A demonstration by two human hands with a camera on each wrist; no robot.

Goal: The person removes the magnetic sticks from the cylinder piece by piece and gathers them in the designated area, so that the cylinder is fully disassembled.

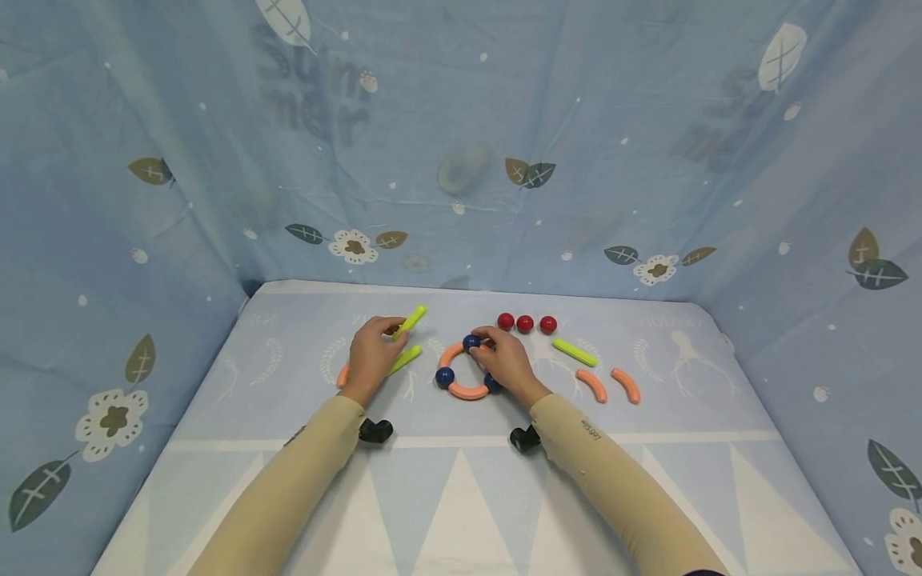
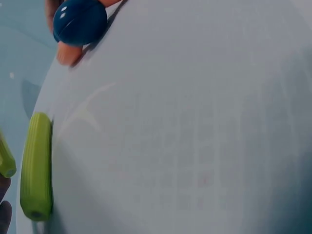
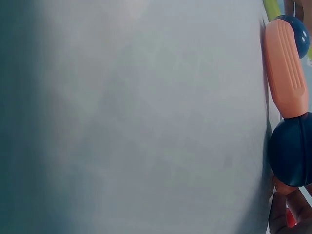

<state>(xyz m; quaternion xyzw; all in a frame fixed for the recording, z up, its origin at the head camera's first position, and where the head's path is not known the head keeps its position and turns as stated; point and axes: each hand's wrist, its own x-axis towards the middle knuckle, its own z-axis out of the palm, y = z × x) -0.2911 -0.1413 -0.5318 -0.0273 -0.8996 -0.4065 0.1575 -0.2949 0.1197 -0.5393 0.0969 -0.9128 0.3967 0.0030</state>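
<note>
My left hand (image 1: 371, 352) pinches a yellow-green rod (image 1: 410, 320) between thumb and fingers, holding it over the table. A second yellow-green rod (image 1: 405, 360) lies beside that hand, and it shows large in the left wrist view. An orange curved piece (image 1: 342, 376) is partly covered by the left hand. At the middle of the table, orange curved pieces (image 1: 468, 392) and blue balls (image 1: 445, 377) form a ring. My right hand (image 1: 507, 360) grips the ring's far blue ball (image 1: 471, 342) with thumb and fingertips. The right wrist view shows part of the ring at its right edge.
Three red balls (image 1: 525, 324) stand in a row behind the right hand. Farther right lie another yellow-green rod (image 1: 574, 352) and two orange curved pieces (image 1: 591, 386). Blue patterned cloth (image 1: 461, 144) rises behind the table and along both sides.
</note>
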